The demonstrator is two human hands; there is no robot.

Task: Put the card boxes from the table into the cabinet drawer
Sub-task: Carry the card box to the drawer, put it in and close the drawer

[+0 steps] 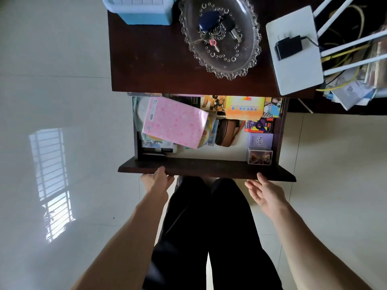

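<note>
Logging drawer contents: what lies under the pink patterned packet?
Under the pink patterned packet a white disc and yellow-orange disc peek out, plus a flat case; anything beneath its middle is covered.

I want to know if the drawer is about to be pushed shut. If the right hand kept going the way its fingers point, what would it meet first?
Probably the drawer front: the right hand is open just below its edge, fingers pointing up at it, though depth is unclear.

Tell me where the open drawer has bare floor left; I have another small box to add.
One bare strip of drawer floor runs along the front board, between the pink packet and the stacked card boxes, below the brown case. The back and left are crowded.
</note>
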